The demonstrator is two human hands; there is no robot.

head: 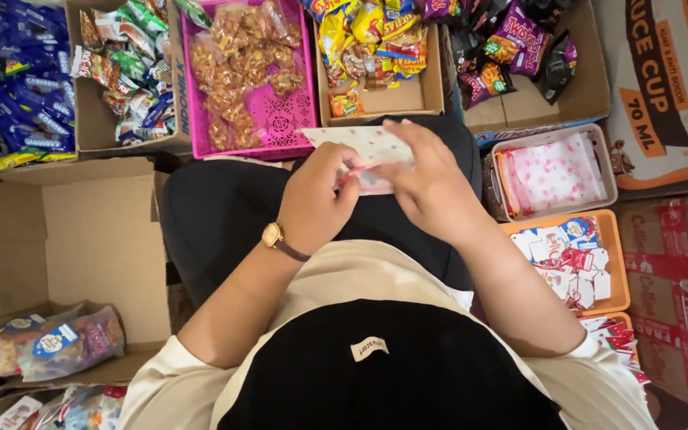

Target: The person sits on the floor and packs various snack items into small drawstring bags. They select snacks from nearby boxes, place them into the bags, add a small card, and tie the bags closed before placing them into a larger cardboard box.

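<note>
Both hands met over the lap at center frame. Left hand point(316, 199) had fingers curled, pinching the near left edge of a small white pouch point(364, 145) with a faint pink print. Right hand point(431, 187) lay flat on the pouch, fingers point(408, 147) spread across its top and pressing it; thumb hidden. Pouch stuck out from under the fingertips toward 11 o'clock, its pink lower edge showing between the two hands. Gold wristwatch point(274, 236) with brown strap on the left wrist, at 7 o'clock from that hand.

Outward: pink basket point(252, 119) of clear-bagged fried snacks at 11 o'clock from the hands. Cardboard box point(384, 97) of yellow snack packs at 12. Box of dark chip bags point(519, 52) at 1 o'clock. Beige basket point(555, 171) of pink-dotted white pouches at 3 o'clock, just beside the right forearm. Orange tray point(571, 259) of red-and-white tags at 4 o'clock. Box of blue wrappers point(17, 80) far at 10. Large open carton point(97, 231) at 9 o'clock, filled gift bags point(57, 342) at its near edge.
</note>
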